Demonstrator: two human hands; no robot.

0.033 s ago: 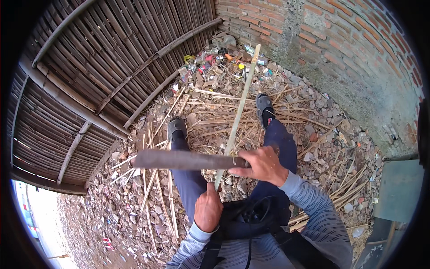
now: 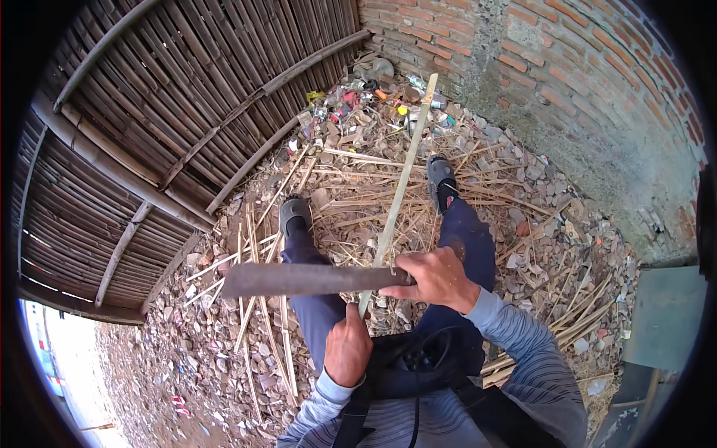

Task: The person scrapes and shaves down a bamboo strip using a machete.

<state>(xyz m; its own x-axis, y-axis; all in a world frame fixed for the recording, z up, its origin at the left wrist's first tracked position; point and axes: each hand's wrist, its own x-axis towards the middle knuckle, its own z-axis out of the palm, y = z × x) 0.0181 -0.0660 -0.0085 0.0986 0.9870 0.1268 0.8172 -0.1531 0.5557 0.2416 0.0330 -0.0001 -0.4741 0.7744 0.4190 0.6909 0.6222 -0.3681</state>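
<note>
My right hand [image 2: 439, 279] is closed round the handle of a machete [image 2: 306, 280]. Its broad, dark brown blade points left and lies across a long, pale green bamboo strip [image 2: 405, 168], hiding a short stretch of it. Whether the edge touches the strip or has bitten into it, I cannot tell. My left hand [image 2: 348, 347] grips the strip's near end just below the blade, thumb up along it. From there the strip runs up and away between my legs, its far tip paler and yellowish.
Split bamboo strips [image 2: 290, 340] lie left of my leg, with more in a bundle [image 2: 590, 317] at right. Rubble and shavings cover the ground between my shoes [image 2: 296, 213]. A bamboo-slat wall [image 2: 202, 82] rises at left, a brick wall [image 2: 582, 97] at right, with coloured litter [image 2: 351, 101] between them.
The machete has shifted slightly: the blade's left end sits a little lower. My right hand moved very slightly with it. My left hand and the strip are almost unchanged.
</note>
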